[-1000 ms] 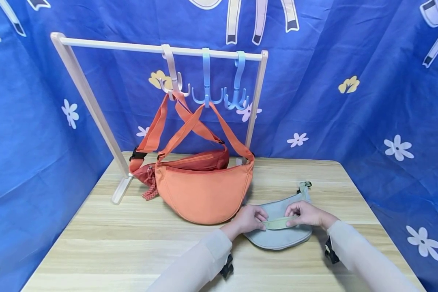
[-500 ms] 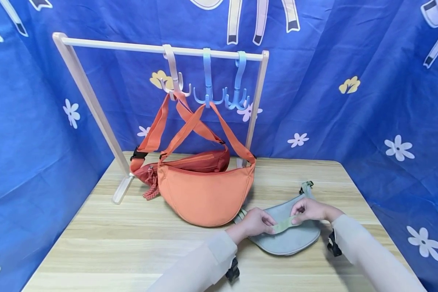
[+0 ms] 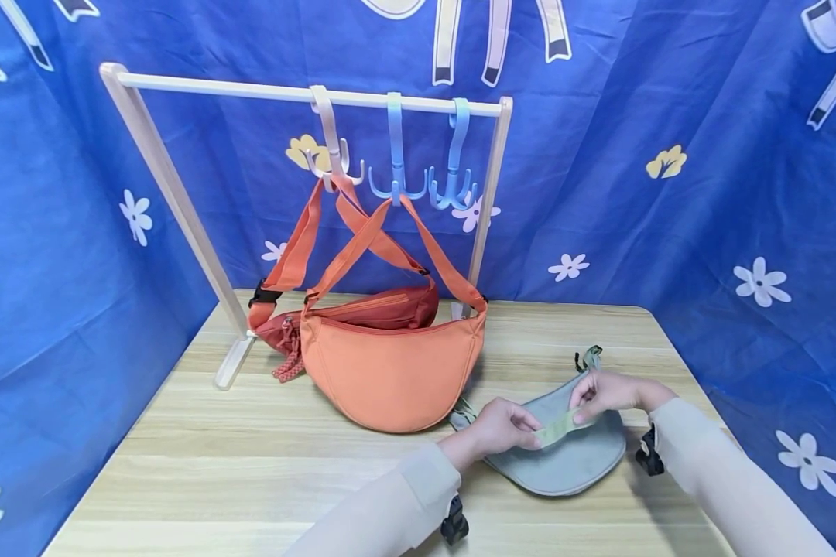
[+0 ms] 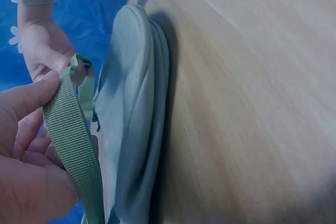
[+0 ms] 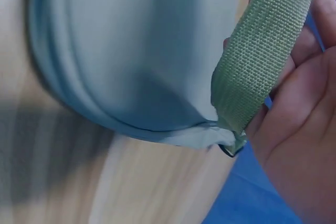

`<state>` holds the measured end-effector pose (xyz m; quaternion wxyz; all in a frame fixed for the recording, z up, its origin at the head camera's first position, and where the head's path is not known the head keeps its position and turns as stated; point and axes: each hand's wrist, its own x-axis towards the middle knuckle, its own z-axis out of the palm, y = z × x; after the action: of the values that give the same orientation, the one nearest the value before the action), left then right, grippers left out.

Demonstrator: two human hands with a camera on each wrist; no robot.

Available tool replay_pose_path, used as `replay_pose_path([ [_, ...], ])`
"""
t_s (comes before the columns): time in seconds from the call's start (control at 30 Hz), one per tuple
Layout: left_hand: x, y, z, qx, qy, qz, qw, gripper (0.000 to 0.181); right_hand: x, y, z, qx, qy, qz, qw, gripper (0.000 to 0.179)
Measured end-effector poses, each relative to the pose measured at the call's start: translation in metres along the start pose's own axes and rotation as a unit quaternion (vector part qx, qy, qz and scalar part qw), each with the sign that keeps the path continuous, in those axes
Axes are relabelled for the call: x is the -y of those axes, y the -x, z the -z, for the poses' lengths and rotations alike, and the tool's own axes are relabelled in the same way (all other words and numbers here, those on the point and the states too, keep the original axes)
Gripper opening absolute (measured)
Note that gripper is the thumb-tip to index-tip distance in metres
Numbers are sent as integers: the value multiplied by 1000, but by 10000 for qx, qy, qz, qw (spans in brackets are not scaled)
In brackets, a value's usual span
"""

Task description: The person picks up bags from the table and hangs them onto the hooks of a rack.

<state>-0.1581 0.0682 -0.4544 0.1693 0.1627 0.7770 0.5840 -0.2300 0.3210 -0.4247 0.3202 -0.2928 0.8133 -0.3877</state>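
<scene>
A grey-green crescent bag (image 3: 557, 464) lies on the table at the right. Its light green webbing strap (image 3: 558, 430) stretches between both hands above the bag's face. My left hand (image 3: 505, 426) pinches the strap at its left part, thumb against fingers, as the left wrist view also shows with the ribbed strap (image 4: 73, 135). My right hand (image 3: 609, 393) pinches the strap farther right. In the right wrist view the strap (image 5: 262, 51) runs past the right palm (image 5: 304, 108) down to the bag's end, where a dark buckle edge shows.
An orange crescent bag (image 3: 393, 375) hangs by its strap from a blue hook (image 3: 395, 155). Behind it a red bag (image 3: 390, 309) hangs from a pale pink hook (image 3: 330, 139). A second blue hook (image 3: 453, 162) shares the white rack's rail (image 3: 216, 87). Blue cloth surrounds the table (image 3: 216, 464).
Both hands and the grey-green bag have shifted right and slightly toward the front edge. The strap stays pinched between them. The hanging bags stay put.
</scene>
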Motion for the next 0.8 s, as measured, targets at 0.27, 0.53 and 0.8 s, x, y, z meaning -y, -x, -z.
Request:
replay_pose_path([
  [0.27, -9, -3, -5, -1, 3, -208, 9998, 14, 10, 8, 13, 138, -140, 34, 9998, 17],
  [0.53, -19, -8, -2, -119, -1, -370, 9992, 10, 24, 14, 28, 113, -175, -65, 9998, 17],
  [0.8, -34, -13, 11, 201, 151, -439, 9987, 7, 46, 15, 43, -51, -9, 19, 10000, 13],
])
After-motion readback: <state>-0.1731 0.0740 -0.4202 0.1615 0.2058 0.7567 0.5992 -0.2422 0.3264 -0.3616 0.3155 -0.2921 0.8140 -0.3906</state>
